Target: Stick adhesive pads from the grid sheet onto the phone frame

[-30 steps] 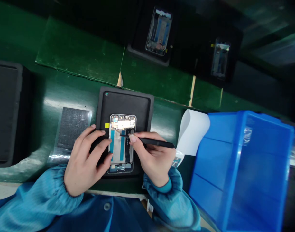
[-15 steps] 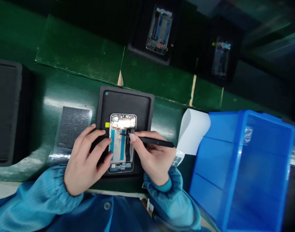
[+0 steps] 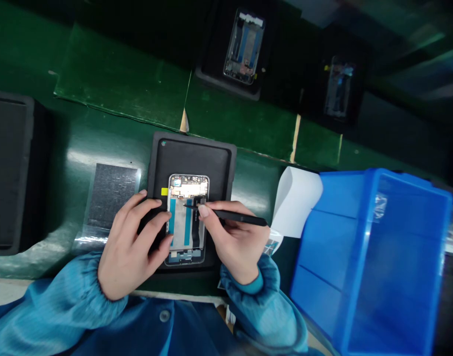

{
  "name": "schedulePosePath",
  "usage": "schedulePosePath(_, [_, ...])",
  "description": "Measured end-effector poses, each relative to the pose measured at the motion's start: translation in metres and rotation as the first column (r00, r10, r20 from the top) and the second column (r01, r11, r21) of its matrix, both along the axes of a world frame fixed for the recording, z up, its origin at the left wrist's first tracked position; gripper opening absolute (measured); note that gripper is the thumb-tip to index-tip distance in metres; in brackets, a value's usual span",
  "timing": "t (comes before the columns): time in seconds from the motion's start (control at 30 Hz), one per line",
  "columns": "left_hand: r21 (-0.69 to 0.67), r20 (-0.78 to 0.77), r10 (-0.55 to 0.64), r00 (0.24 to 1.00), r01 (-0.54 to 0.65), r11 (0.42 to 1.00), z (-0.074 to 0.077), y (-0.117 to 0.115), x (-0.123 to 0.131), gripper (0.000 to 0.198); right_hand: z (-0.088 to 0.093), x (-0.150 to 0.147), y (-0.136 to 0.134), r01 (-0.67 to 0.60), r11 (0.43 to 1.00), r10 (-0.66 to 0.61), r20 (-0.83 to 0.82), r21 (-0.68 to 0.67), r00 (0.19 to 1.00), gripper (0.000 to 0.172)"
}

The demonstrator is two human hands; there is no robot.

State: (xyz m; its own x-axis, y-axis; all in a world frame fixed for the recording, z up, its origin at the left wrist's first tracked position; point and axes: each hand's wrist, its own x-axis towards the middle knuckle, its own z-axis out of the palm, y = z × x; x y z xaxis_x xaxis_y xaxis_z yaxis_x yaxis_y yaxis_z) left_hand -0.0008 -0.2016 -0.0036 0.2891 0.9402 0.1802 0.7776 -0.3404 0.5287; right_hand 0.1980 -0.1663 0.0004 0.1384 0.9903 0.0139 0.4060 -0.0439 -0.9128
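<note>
An opened phone (image 3: 181, 225) lies in a black foam tray (image 3: 194, 157), its circuit board at the top and blue strips running down its middle. My left hand (image 3: 132, 242) rests along the phone's left edge, fingers spread and fingertips touching it. Pinched in my right hand (image 3: 239, 242) is a pair of black tweezers (image 3: 243, 217). Their tip points left over the phone's middle, just below the circuit board; whether it touches anything I cannot tell. A yellow tab (image 3: 164, 192) sticks out beside the phone's upper left.
Left of the tray lies a dark ribbed sheet (image 3: 113, 198) in clear film. A black tray (image 3: 6, 173) stands further left. On the right are a curled white paper (image 3: 296, 200) and a blue bin (image 3: 400, 257). Two more opened phones (image 3: 244, 47) sit in trays at the back.
</note>
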Motion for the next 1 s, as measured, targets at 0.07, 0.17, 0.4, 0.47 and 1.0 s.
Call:
schedulePosePath(0.07, [0.0,-0.001,0.0,1.0,0.0,1.0,0.0004,0.0001,0.0001,0.03,-0.0003,-0.0001,-0.0002,0.007,1.0,-0.007,-0.002,-0.005,1.0,0.012])
schedulePosePath(0.17, [0.002,0.0,-0.003,1.0,0.003,1.0,0.0005,0.0001,0.0001,0.031,-0.0005,-0.0003,-0.0004,0.012,1.0,-0.012,-0.01,-0.015,1.0,0.012])
schedulePosePath(0.4, [0.0,-0.009,-0.004,1.0,0.004,1.0,0.0008,0.0005,0.0002,0.03,-0.001,-0.0003,-0.0012,0.01,1.0,-0.01,-0.02,-0.014,1.0,0.013])
schedulePosePath(0.47, [0.0,-0.007,-0.005,1.0,0.005,1.0,0.001,0.0007,0.0003,0.031,-0.001,-0.0005,-0.0013,0.014,1.0,-0.014,-0.02,-0.017,1.0,0.013])
schedulePosePath(1.0, [0.007,-0.044,-0.026,0.999,0.027,1.0,0.0,0.0001,-0.0016,0.039,-0.0003,-0.0018,-0.0001,0.02,1.0,-0.02,0.014,-0.012,1.0,0.007])
